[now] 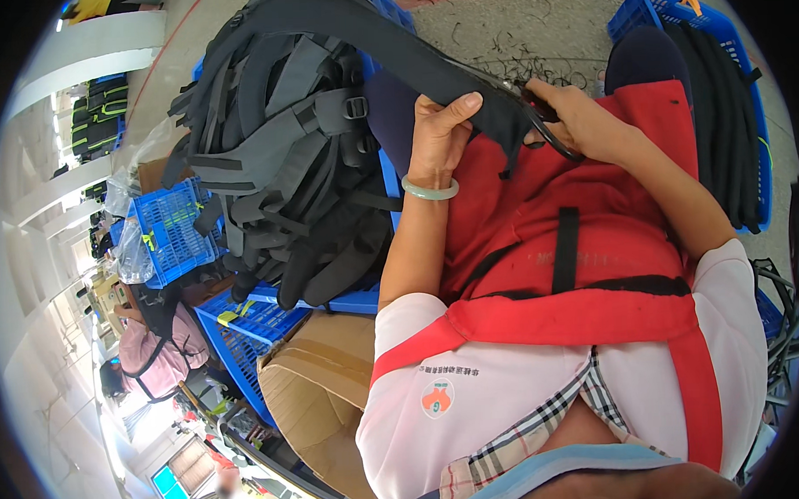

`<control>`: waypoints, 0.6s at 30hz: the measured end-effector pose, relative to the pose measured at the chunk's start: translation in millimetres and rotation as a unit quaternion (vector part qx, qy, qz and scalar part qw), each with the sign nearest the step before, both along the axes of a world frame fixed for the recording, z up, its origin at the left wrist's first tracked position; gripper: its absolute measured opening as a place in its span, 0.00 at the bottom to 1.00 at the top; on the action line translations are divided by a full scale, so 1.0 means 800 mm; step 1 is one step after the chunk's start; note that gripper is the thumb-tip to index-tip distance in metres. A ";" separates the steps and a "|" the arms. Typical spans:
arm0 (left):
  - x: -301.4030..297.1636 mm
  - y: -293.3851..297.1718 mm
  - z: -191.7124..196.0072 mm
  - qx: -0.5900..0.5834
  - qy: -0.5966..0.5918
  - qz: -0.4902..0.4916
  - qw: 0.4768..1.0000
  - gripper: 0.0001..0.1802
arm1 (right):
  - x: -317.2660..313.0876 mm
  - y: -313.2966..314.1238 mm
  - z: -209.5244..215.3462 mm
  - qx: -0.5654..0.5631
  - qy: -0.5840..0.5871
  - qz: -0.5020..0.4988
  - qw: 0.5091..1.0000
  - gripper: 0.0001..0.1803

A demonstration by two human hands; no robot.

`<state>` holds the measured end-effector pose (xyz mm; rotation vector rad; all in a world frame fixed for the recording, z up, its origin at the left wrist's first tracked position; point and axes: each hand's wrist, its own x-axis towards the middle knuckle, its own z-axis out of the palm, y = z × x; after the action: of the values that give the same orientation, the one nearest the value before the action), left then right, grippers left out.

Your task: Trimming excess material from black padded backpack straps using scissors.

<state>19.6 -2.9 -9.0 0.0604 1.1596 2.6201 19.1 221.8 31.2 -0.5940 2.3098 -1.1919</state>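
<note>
A long dark padded shoulder strap [384, 52] arches over from the pile at the left and ends above my lap. My left hand [444, 133] grips it near that end, thumb on top and fingers curled beneath. In my right hand [580, 120] is a pair of scissors [554, 138] with dark handles, its blades lying along the strap's edge. How far the blades are apart is hard to make out. Under both hands spreads a red apron [549, 235] with a black band sewn on it.
A blue crate [340, 303] at the left is heaped with dark straps and buckles [282, 157]. Another blue crate [758, 184] at the right holds stacked dark strips [712, 124]. Dark thread scraps [533, 47] litter the floor. A cardboard box [321, 393] stands lower left; a person in pink [161, 350] is beyond.
</note>
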 end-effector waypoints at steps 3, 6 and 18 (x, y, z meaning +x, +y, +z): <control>-0.010 -0.001 0.003 0.044 -0.005 0.006 0.999 0.13 | 0.002 0.004 0.003 -0.012 -0.014 -0.029 0.999 0.25; -0.030 -0.013 0.012 0.083 -0.018 0.036 0.996 0.15 | 0.001 0.004 0.001 0.008 -0.028 -0.025 0.999 0.25; -0.017 -0.006 0.009 0.058 -0.020 0.035 0.997 0.11 | -0.007 0.007 0.004 0.020 -0.115 -0.004 0.993 0.39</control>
<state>6.0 -7.9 -1.5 -0.0103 1.0115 2.7344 13.3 227.7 34.4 -0.4087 2.1376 -1.1502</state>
